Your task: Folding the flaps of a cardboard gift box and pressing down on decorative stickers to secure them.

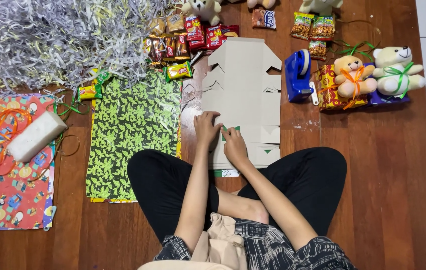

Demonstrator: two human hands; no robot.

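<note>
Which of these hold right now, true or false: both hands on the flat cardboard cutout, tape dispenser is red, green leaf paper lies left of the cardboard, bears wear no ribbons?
1. Both the left hand and the right hand rest on the flat cardboard cutout. True.
2. The tape dispenser is red. False: it is blue.
3. The green leaf-print paper lies left of the cardboard. True.
4. The two bears wear no ribbons. False: the tan bear has an orange ribbon, the white bear a green one.

Bright, even light; sharp focus.
</note>
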